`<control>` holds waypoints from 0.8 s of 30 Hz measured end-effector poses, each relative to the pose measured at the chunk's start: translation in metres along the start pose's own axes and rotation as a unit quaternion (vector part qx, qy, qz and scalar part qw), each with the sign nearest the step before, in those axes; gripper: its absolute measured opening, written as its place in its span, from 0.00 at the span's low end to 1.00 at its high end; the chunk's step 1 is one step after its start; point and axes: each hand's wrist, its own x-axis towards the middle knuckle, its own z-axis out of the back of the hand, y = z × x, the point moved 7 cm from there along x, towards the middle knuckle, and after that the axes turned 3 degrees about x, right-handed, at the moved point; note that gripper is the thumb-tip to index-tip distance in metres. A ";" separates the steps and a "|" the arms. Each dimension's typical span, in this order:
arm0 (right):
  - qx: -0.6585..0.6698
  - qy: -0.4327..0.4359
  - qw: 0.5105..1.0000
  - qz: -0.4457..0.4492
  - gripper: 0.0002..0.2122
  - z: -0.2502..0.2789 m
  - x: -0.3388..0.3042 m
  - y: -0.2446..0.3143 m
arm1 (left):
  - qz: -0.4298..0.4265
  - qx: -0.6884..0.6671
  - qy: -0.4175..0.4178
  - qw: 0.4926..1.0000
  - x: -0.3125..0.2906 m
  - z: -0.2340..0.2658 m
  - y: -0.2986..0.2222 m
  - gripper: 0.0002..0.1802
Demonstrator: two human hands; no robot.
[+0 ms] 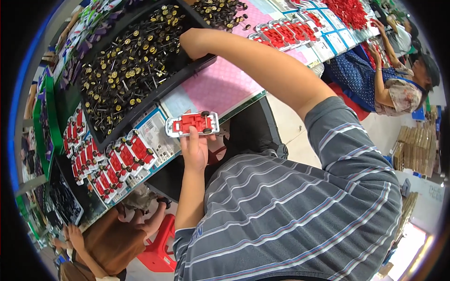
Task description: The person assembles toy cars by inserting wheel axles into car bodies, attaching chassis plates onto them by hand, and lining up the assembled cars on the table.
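My left hand (194, 151) grips a toy car (193, 123) with a white shell, turned underside up at the table's front edge. Its red base faces me, and black wheels show at its right end only. My right arm stretches across to a big black tray (154, 93) full of wheel axles (126, 65), black wheels with gold hubs on thin rods. Only the wrist side of my right hand (192, 43) shows, at the tray's right part. Its fingers are hidden, so I cannot tell whether they hold anything.
Rows of upturned red-and-white toy cars (124, 159) lie left of the tray; more cars (286, 33) lie at the far right. Loose axles (218, 13) are heaped behind the tray. Co-workers sit at both sides, one by a red stool (161, 248).
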 end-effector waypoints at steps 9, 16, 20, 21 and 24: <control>0.105 -0.152 0.983 -0.011 0.06 0.020 -0.021 -0.001 | 0.001 -0.017 -0.006 1.000 -0.004 0.007 0.003 0.28; 0.530 -0.305 0.784 0.108 0.04 -0.009 -0.142 0.065 | 0.012 0.020 -0.026 0.999 -0.007 0.002 0.000 0.25; 0.535 -0.206 0.812 0.109 0.08 -0.036 -0.161 0.113 | 0.023 0.048 0.027 0.998 -0.008 -0.007 0.005 0.23; 0.477 -0.218 0.843 0.121 0.10 -0.035 -0.163 0.120 | 0.006 0.062 0.033 0.997 -0.013 -0.008 0.004 0.22; 0.450 -0.240 0.854 0.104 0.13 -0.033 -0.160 0.128 | -0.012 0.077 0.032 0.996 -0.017 -0.012 0.002 0.19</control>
